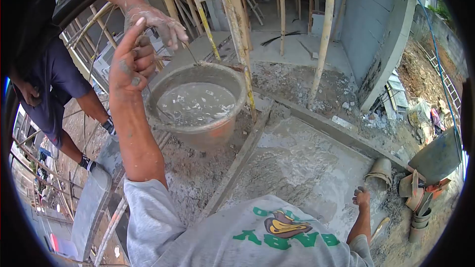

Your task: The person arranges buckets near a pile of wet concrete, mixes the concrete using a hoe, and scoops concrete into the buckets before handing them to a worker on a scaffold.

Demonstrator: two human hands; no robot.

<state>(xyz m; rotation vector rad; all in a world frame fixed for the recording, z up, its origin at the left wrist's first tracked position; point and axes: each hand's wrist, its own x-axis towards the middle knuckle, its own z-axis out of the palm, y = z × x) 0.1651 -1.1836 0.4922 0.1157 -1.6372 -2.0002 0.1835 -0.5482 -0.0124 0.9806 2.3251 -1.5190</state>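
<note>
My left hand [131, 64] is raised at the upper left, fingers curled around the wire handle [190, 52] of a large bucket, its thumb pointing up. Grey slurry [198, 104] fills much of the bucket [208, 131]. Another person's muddy hand [157, 22] reaches to the same handle, close to my thumb. At the lower right, my right hand [362, 197] is over wet cement [307, 163], its fingers slightly bent and apart, with nothing visible in them. A small mud-coated bucket [380, 172] lies tipped beyond it.
Bamboo poles [324, 34] and a yellow-marked post [202, 15] stand ahead. A low concrete edge [331, 128] borders the wet cement. Stacked pots [420, 217] and a dark container [435, 153] are at the right. The other person's legs [74, 143] are at the left.
</note>
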